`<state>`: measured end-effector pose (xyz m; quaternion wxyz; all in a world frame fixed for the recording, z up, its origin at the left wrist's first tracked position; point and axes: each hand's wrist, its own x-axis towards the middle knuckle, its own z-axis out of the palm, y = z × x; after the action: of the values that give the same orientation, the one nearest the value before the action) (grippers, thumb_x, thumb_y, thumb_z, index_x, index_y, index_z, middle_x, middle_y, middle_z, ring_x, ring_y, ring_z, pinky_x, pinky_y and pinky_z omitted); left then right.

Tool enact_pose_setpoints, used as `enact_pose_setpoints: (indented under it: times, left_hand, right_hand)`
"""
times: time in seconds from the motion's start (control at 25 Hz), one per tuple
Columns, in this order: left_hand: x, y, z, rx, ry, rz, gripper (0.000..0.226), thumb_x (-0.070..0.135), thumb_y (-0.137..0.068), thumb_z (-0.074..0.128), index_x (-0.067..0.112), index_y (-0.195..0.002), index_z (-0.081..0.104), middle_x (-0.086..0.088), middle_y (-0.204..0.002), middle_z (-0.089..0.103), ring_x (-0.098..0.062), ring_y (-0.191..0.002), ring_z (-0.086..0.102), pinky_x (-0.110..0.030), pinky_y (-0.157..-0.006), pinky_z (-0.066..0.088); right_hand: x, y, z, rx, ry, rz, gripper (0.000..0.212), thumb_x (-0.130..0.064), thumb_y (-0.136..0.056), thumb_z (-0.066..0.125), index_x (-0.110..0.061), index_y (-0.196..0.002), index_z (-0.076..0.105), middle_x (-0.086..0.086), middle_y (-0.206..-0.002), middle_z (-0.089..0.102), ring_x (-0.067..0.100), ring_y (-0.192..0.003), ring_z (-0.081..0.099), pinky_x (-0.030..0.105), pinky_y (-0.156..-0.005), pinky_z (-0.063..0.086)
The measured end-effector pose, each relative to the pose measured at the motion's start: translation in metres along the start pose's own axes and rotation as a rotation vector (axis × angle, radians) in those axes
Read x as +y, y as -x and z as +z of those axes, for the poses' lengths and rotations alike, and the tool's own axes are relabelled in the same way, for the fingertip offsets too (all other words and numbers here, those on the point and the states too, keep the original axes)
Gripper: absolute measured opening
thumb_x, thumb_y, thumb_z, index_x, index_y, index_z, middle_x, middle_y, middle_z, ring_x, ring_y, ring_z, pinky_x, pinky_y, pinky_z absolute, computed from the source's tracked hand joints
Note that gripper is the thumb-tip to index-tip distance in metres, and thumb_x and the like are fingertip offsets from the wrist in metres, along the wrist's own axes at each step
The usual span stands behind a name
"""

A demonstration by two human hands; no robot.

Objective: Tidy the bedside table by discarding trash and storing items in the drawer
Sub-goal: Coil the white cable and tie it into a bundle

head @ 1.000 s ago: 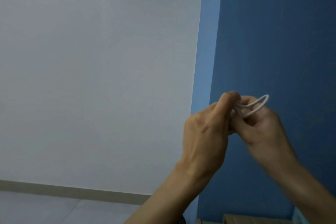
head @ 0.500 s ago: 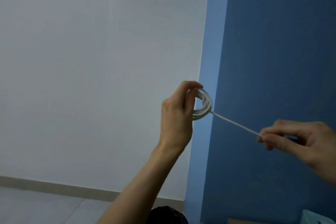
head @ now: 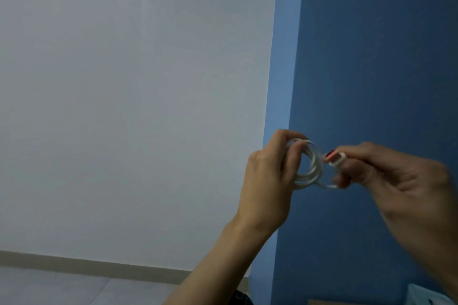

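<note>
A white charging cable (head: pixel 312 168) is wound into a small coil, held up in front of the blue wall. My left hand (head: pixel 269 181) pinches the coil between thumb and fingers. My right hand (head: pixel 396 181) grips the cable's plug end (head: pixel 334 158), a white connector with an orange-red inside, right beside the coil. The bedside table and its drawer are almost wholly out of view.
A white wall (head: pixel 136 106) fills the left, a blue wall (head: pixel 371 57) the right. A beige skirting board (head: pixel 86 266) runs above the grey floor. At the bottom edge show a dark object (head: pixel 241 299), a wooden edge (head: pixel 329 302) and a pale blue-white object (head: pixel 426 296).
Half a second ago my right hand pulled the cable end out taut to the right. It has since come back to the coil, holding the plug next to it.
</note>
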<state>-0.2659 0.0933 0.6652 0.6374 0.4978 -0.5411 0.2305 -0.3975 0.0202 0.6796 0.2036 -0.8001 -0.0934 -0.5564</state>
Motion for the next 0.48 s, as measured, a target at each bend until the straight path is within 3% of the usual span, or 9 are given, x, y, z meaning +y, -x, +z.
enact_pose_setpoints:
  times: [0.12, 0.28, 0.48]
  left_hand:
    - [0.009, 0.004, 0.003, -0.071, 0.029, 0.009, 0.018, 0.025, -0.096, 0.039, 0.019, -0.092, 0.056, 0.012, -0.071, 0.058, -0.009, -0.067, 0.058, -0.029, -0.063, 0.049]
    - [0.007, 0.006, 0.005, -0.066, 0.061, -0.029, 0.022, 0.033, -0.098, 0.032, 0.022, -0.091, 0.05, -0.007, -0.078, 0.063, -0.029, -0.071, 0.061, -0.047, -0.064, 0.051]
    - [0.007, 0.011, 0.011, -0.093, -0.037, -0.025, 0.028, 0.043, -0.091, 0.025, 0.023, -0.09, 0.045, -0.005, -0.072, 0.062, -0.031, -0.068, 0.061, -0.043, -0.061, 0.054]
  right_hand:
    - [0.004, 0.0, 0.003, 0.003, 0.273, -0.059, 0.023, -0.039, -0.082, 0.053, -0.03, -0.093, 0.071, -0.009, -0.074, 0.058, 0.007, -0.069, 0.058, 0.018, -0.061, 0.046]
    - [0.001, -0.005, 0.003, 0.057, 0.423, -0.073, 0.01, -0.023, -0.075, 0.073, -0.021, -0.085, 0.075, -0.004, -0.071, 0.058, 0.011, -0.063, 0.054, 0.022, -0.055, 0.044]
    - [-0.006, -0.006, 0.014, 0.056, 0.542, -0.075, 0.007, -0.015, -0.065, 0.079, -0.015, -0.066, 0.072, 0.001, -0.061, 0.061, 0.013, -0.067, 0.053, 0.014, -0.056, 0.042]
